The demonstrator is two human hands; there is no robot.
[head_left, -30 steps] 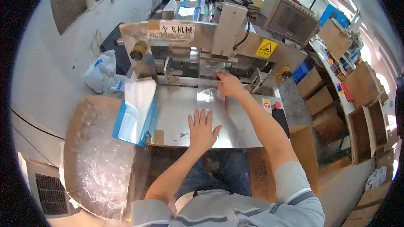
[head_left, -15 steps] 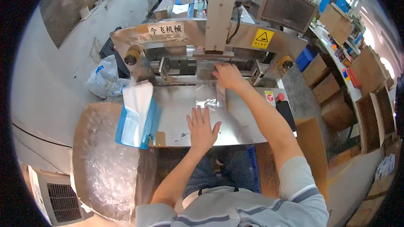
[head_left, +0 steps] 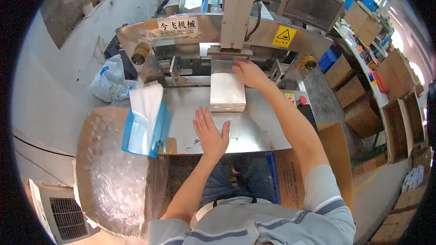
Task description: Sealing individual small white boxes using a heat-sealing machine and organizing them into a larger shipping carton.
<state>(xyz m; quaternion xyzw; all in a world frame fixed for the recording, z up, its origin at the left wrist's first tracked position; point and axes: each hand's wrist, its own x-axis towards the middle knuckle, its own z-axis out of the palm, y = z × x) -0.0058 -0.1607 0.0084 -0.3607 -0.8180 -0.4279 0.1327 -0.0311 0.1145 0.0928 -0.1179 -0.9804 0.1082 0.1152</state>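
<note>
A white block-like pack in clear plastic film (head_left: 227, 91) lies on the metal worktop (head_left: 190, 122), just in front of the machine's slot. My right hand (head_left: 252, 75) reaches to the far right edge of this film; its fingertips are blurred, so whether they grip the film cannot be told. Flat and low, my left hand (head_left: 211, 132) hovers over or rests on the worktop nearer to me, fingers stretched, thumb apart, holding nothing. Above the far end of the film stands the machine's vertical housing (head_left: 236, 20) with a bar beneath it.
At the left edge of the worktop stands a blue holder (head_left: 159, 134) with white and clear sheets. Beside it is a carton (head_left: 86, 154) full of clear plastic. On the right are a red button (head_left: 302, 100), a monitor (head_left: 313, 4) and an open cardboard box (head_left: 338, 154).
A white pack now fills the film that looked flat and clear before. My left hand has drawn slightly back toward me and left; my right hand has shifted a little right.
</note>
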